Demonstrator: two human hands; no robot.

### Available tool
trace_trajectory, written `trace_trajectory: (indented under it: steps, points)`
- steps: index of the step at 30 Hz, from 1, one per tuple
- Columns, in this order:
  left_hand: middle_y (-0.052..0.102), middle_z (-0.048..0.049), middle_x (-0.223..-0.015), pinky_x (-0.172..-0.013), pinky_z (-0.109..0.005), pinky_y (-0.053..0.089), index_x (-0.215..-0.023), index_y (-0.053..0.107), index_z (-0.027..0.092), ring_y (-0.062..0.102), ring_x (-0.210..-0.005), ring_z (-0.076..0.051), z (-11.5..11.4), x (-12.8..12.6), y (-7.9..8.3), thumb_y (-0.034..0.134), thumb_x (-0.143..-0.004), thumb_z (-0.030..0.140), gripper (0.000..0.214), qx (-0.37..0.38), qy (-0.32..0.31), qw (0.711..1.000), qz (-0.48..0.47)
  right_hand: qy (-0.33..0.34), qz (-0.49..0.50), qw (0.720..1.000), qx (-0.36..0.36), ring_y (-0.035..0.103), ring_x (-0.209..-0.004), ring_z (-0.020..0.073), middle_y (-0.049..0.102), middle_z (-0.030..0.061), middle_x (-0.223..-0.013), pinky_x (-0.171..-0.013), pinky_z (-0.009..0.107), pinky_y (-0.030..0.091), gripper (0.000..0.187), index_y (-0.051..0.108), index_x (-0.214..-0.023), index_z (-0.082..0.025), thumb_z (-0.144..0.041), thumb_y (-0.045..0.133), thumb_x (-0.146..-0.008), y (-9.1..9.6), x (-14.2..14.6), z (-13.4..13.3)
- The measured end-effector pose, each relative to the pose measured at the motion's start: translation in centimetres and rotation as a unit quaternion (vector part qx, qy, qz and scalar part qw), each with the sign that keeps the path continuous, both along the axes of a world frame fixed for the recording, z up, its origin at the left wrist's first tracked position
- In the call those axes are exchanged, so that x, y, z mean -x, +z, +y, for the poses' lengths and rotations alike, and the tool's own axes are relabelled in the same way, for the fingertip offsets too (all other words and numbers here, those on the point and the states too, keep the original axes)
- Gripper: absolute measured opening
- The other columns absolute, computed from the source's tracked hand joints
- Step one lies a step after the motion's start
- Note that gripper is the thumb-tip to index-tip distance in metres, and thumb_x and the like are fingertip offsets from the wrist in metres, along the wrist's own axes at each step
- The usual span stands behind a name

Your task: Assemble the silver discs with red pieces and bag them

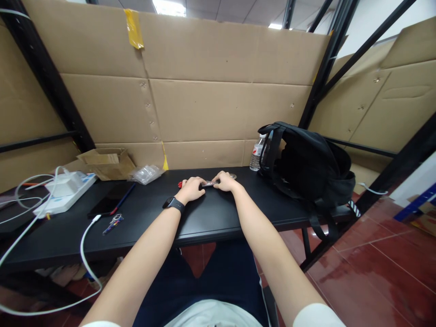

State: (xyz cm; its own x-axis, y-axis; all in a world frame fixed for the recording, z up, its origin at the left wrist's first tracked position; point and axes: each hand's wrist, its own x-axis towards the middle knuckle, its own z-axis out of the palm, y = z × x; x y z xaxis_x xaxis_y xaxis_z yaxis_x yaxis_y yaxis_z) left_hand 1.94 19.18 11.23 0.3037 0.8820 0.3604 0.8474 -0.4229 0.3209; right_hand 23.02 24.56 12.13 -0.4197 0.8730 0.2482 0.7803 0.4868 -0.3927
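Note:
Both my hands rest on the black table [211,218] near its far edge. My left hand [192,188], with a black watch on the wrist, and my right hand [225,181] have curled fingers and pinch a small flat grey object [208,184] between them. A small red item [180,184] lies just left of my left hand. A round metallic piece [233,175] lies beyond my right hand.
A black backpack [306,168] and a water bottle [256,156] stand at the right. A phone [111,199], keys [114,222], a white power strip [66,193] with cables, a clear bag [146,173] and an open carton [105,161] are at the left. Cardboard walls stand behind.

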Motion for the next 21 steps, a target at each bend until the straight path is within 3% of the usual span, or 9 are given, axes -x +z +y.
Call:
trace_trajectory:
  steps: [3, 9, 15, 18, 21]
  points:
    - [0.075, -0.0054, -0.112, -0.103, -0.044, 0.042, -0.106, 0.073, 0.028, 0.062, -0.117, -0.03, 0.1, 0.1, 0.0, 0.069, -0.079, 0.027, 0.027, -0.01, 0.007, 0.999, -0.041, 0.019, 0.018, 1.0, -0.015, 0.059, -0.115, 0.0272, 0.072, 0.0083, -0.114, -0.102, 0.038, 0.042, 0.014, 0.082, -0.094, -0.026, -0.026, 0.071, -0.087, 0.2, 0.2, 0.1]
    - [0.079, -0.0052, -0.1, -0.088, -0.033, 0.052, -0.098, 0.073, 0.025, 0.073, -0.099, -0.025, 1.5, 1.2, -0.3, 0.068, -0.086, 0.037, 0.018, 0.002, 0.012, 0.986, -0.167, 0.059, 0.07, 0.995, -0.042, 0.065, -0.086, 0.0159, 0.076, 0.0058, -0.095, -0.076, 0.023, 0.045, 0.026, 0.081, -0.088, -0.018, -0.032, 0.061, -0.095, 0.9, 0.7, 0.1]
    - [0.08, -0.0088, -0.098, -0.083, -0.032, 0.057, -0.092, 0.076, 0.02, 0.075, -0.094, -0.025, 3.3, 3.0, -1.2, 0.073, -0.081, 0.044, 0.027, 0.024, -0.003, 0.96, -0.279, 0.1, 0.16, 0.982, -0.005, 0.062, -0.071, 0.015, 0.075, 0.0038, -0.081, -0.065, 0.024, 0.042, 0.032, 0.081, -0.088, -0.017, -0.046, 0.07, -0.087, 0.4, 1.0, 0.3]
    - [0.08, -0.0118, -0.099, -0.082, -0.034, 0.059, -0.095, 0.076, 0.016, 0.076, -0.093, -0.027, 3.8, 3.3, -1.5, 0.074, -0.079, 0.046, 0.033, 0.034, -0.003, 0.948, -0.316, 0.122, 0.182, 0.975, 0.02, 0.064, -0.073, 0.0154, 0.076, 0.003, -0.083, -0.069, 0.024, 0.045, 0.025, 0.081, -0.09, -0.017, -0.038, 0.078, -0.078, 0.3, 1.1, 0.3]
    - [0.079, -0.0135, -0.103, -0.084, -0.036, 0.06, -0.099, 0.076, 0.014, 0.076, -0.095, -0.028, 3.9, 3.4, -1.6, 0.076, -0.078, 0.046, 0.038, 0.044, -0.008, 0.94, -0.338, 0.126, 0.186, 0.974, 0.021, 0.066, -0.077, 0.016, 0.076, 0.0036, -0.085, -0.073, 0.024, 0.048, 0.014, 0.08, -0.083, -0.016, -0.029, 0.076, -0.079, 0.5, 0.9, 0.1]
